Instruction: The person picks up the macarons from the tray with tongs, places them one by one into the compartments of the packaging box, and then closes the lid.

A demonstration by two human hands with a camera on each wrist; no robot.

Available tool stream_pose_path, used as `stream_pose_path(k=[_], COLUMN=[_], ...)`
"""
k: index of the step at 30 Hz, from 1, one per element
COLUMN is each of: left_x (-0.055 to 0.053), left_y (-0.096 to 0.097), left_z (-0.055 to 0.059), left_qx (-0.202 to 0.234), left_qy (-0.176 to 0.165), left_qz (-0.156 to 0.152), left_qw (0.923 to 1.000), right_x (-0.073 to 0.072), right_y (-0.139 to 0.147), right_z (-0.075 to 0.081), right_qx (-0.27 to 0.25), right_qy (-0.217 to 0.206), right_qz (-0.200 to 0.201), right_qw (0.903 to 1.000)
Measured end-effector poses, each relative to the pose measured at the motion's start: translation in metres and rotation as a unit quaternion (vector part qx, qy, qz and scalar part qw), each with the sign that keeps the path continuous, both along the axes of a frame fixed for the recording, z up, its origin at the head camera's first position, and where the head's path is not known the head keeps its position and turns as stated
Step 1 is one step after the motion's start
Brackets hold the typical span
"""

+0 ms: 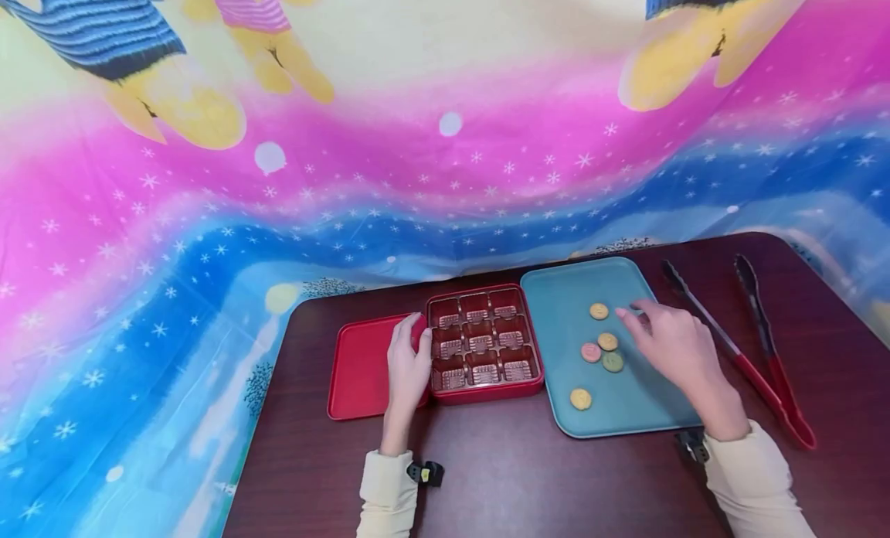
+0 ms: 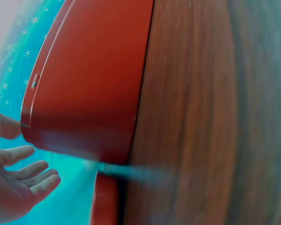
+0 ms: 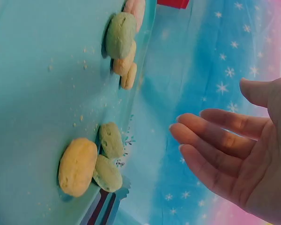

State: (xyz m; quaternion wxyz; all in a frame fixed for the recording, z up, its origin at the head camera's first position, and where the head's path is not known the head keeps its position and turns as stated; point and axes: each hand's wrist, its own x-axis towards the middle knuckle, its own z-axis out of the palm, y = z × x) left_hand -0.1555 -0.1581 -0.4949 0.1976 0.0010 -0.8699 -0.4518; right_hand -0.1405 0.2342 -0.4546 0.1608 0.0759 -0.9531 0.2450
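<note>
My left hand (image 1: 409, 366) is at the left side of a red box (image 1: 487, 393), its thumb touching the wall and its fingers fairly straight. A clear divided insert (image 1: 480, 342) with several bare compartments lines the box. Over the teal tray (image 1: 570, 291) hovers my right hand (image 1: 674, 341), fingers loosely extended and holding nothing. To its left lie yellow cookies (image 1: 599, 311), a pink cookie (image 1: 591, 352) and a green cookie (image 1: 613, 361). The right wrist view shows another yellow cookie (image 3: 78, 166) beside two green ones (image 3: 107, 173), which the hand hides from the head view.
A red lid (image 1: 365, 368) lies flat left of the box, partly behind the left hand. Tongs (image 1: 754, 376) with red handles and dark tips lie spread open right of the tray. Behind the dark wood table (image 1: 487, 468) hangs a colourful printed cloth (image 1: 431, 159).
</note>
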Motion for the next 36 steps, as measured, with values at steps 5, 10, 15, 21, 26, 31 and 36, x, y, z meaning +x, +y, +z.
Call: stream_pose_path(k=[5, 10, 15, 21, 26, 31, 36], left_x=[-0.001, -0.001, -0.002, 0.001, 0.000, -0.001, -0.002], left_y=[0.003, 0.005, 0.007, 0.011, 0.013, 0.014, 0.016], left_z=[-0.005, -0.007, -0.007, -0.012, -0.019, -0.023, -0.024], left_qx=[0.069, 0.108, 0.129, 0.152, 0.157, 0.179, 0.198], left_qy=[-0.019, -0.048, -0.068, -0.083, -0.090, -0.081, -0.073], left_qz=[0.002, 0.005, 0.006, 0.007, 0.012, 0.014, 0.019], left_qw=[0.9974, 0.9930, 0.9892, 0.9848, 0.9835, 0.9804, 0.9774], right_x=[0.000, -0.001, -0.003, 0.000, 0.005, 0.009, 0.012], right_y=[0.006, 0.011, 0.022, 0.047, 0.071, 0.093, 0.110], right_z=[0.001, 0.003, 0.008, 0.013, 0.010, 0.007, 0.004], right_qx=[0.012, 0.003, 0.000, -0.011, -0.018, -0.012, 0.004], right_qy=[0.020, 0.024, 0.026, 0.028, 0.006, -0.033, -0.079], right_qz=[-0.006, -0.008, -0.012, -0.045, -0.072, -0.085, -0.108], right_qw=[0.9997, 0.9997, 0.9996, 0.9985, 0.9972, 0.9957, 0.9911])
